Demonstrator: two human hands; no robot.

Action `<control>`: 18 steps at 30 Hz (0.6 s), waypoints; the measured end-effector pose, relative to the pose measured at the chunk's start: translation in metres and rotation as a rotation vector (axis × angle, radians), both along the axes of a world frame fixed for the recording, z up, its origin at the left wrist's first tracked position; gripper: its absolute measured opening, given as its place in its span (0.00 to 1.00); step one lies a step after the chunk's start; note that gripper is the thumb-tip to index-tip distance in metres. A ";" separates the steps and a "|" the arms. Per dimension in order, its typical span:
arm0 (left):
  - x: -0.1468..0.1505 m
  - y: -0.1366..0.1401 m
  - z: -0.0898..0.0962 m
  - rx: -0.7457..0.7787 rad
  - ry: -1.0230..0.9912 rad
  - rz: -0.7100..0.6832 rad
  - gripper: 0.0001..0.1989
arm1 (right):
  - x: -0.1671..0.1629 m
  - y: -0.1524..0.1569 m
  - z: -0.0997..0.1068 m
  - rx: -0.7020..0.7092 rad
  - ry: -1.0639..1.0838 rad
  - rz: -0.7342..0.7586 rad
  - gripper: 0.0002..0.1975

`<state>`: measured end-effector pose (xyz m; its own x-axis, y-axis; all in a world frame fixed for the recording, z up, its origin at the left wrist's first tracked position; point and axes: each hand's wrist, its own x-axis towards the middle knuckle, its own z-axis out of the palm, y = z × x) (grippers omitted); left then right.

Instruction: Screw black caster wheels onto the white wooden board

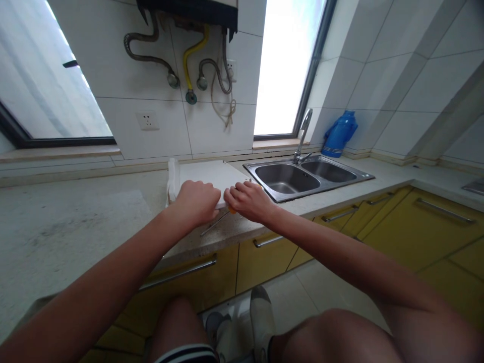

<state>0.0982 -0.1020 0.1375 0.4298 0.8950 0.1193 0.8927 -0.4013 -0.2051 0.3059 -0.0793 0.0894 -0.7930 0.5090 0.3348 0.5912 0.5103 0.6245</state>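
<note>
On the counter in front of me lies a flat white panel (215,172) with a raised, ragged-looking strip along its left side. My left hand (198,199) is closed over the panel's near edge, thumb side toward the right. Right beside it, my right hand (247,200) is wrapped round an orange handle, of which only small bits show. A thin metal shaft (215,224) runs from that hand down to the left, just above or on the counter; together they look like a screwdriver. The shaft's tip is clear of the panel.
A steel double sink (289,177) with a tap (302,136) is set in the counter (94,217) to the right. Behind it stands a blue thermos flask (339,133). Yellow cabinets (264,259) with bar handles are below; pipes (189,60) hang on the wall.
</note>
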 end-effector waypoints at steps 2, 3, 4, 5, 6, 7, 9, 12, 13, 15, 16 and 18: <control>-0.021 -0.008 0.010 0.002 -0.053 -0.001 0.21 | 0.009 0.001 -0.004 0.026 0.005 0.039 0.11; -0.036 -0.010 0.015 0.047 -0.168 -0.018 0.24 | 0.014 0.002 -0.007 0.040 0.010 0.062 0.13; -0.053 -0.010 0.020 0.121 -0.319 -0.046 0.25 | 0.019 0.002 -0.009 0.055 0.017 0.087 0.15; -0.072 -0.007 0.022 0.203 -0.476 -0.088 0.25 | 0.025 0.002 -0.010 0.070 0.026 0.113 0.17; -0.091 0.000 0.022 0.311 -0.629 -0.085 0.25 | 0.032 0.003 -0.012 0.085 0.036 0.137 0.18; -0.110 0.010 0.019 0.414 -0.786 -0.032 0.24 | 0.038 0.003 -0.012 0.101 0.047 0.163 0.18; -0.143 0.038 0.003 0.433 -1.134 0.083 0.21 | 0.050 0.002 -0.011 0.137 0.073 0.215 0.17; -0.176 0.081 -0.040 0.265 -1.458 0.441 0.20 | 0.066 0.001 -0.005 0.200 0.112 0.299 0.14; -0.182 0.091 -0.056 0.202 -1.474 0.489 0.23 | 0.071 0.001 -0.002 0.221 0.122 0.327 0.13; -0.188 0.102 -0.086 0.070 -1.489 0.533 0.30 | 0.079 0.000 0.001 0.257 0.137 0.380 0.12; -0.190 0.104 -0.098 0.006 -1.490 0.527 0.34 | 0.083 -0.001 0.002 0.272 0.141 0.402 0.11; -0.191 0.105 -0.116 -0.119 -1.490 0.479 0.41 | 0.090 -0.002 0.003 0.294 0.151 0.436 0.11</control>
